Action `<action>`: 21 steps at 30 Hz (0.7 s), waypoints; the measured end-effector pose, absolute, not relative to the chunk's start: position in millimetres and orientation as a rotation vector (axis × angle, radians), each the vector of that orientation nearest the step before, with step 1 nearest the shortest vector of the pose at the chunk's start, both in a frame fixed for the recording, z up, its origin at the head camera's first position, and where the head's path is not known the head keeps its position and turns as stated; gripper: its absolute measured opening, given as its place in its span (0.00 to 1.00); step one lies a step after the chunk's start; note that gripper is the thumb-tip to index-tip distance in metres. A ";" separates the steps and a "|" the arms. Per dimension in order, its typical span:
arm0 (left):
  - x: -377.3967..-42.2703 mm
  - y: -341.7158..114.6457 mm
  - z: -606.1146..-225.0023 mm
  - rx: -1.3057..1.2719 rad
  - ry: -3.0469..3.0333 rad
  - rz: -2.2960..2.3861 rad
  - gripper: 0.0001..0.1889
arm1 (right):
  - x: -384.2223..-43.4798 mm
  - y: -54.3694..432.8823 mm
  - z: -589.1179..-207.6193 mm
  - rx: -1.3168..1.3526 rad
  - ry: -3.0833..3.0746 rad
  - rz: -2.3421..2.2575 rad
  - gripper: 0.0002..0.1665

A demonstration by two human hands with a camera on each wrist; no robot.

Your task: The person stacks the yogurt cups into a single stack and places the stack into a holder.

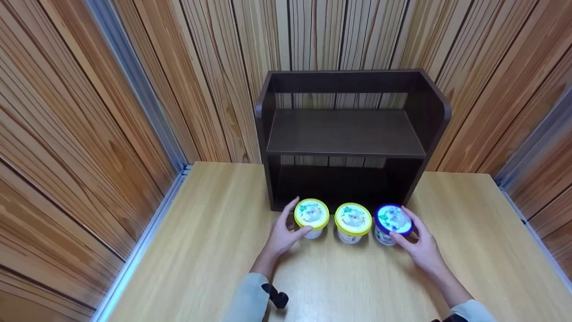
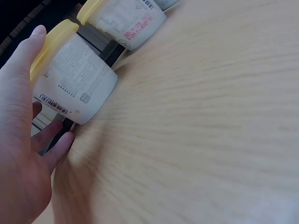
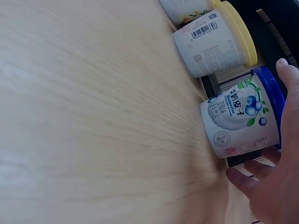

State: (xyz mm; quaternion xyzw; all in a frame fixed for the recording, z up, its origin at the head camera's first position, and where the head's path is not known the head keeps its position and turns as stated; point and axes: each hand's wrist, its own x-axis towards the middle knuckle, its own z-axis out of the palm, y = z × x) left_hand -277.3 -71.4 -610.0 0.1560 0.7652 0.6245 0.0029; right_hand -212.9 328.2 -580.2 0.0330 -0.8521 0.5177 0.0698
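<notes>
Three white tubs with coloured lids stand upright in a row on the table. My left hand (image 1: 283,233) is around the left yellow-lidded tub (image 1: 312,213), with the thumb at the front of its lid and the fingers on its far left side. The middle yellow-lidded tub (image 1: 353,219) stands between the hands, untouched. At the right end, my right hand (image 1: 422,246) holds the blue-lidded tub (image 1: 393,219) by its lid, thumb in front and index finger along the right side. Blueberries are printed on this tub (image 3: 238,116) in the right wrist view.
Right behind the tubs stands a dark brown two-level shelf (image 1: 346,132). Its lower compartment (image 1: 330,181) opens toward me. Wood-patterned panels (image 1: 214,80) rise behind and at both sides of the table (image 1: 339,286). A metal strip (image 1: 147,241) runs along the table's left edge.
</notes>
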 end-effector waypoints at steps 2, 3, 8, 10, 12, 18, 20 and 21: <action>-278.1 -69.6 -609.9 0.508 2.384 1.985 0.48 | -212.7 327.8 -581.6 0.086 -2.554 1.585 0.48; -278.8 -69.0 -610.1 0.517 2.380 1.994 0.47 | -212.5 327.4 -582.2 0.080 -2.552 1.596 0.48; -282.5 -68.6 -613.1 0.578 2.406 2.009 0.43 | -212.6 325.0 -584.4 0.049 -2.535 1.641 0.47; -283.3 -68.7 -613.9 0.579 2.414 2.008 0.42 | -212.9 324.1 -584.7 0.039 -2.534 1.641 0.46; -283.8 -68.2 -614.1 0.568 2.403 2.016 0.41 | -213.6 323.5 -584.7 0.034 -2.528 1.637 0.45; -283.1 -65.2 -610.6 0.461 2.353 2.029 0.39 | -214.6 323.9 -583.7 0.044 -2.514 1.633 0.44; -283.1 -64.7 -610.2 0.454 2.350 2.033 0.39 | -214.6 324.5 -583.6 0.046 -2.518 1.634 0.44; -283.3 -64.5 -610.3 0.447 2.347 2.035 0.39 | -214.6 324.9 -583.8 0.045 -2.519 1.635 0.44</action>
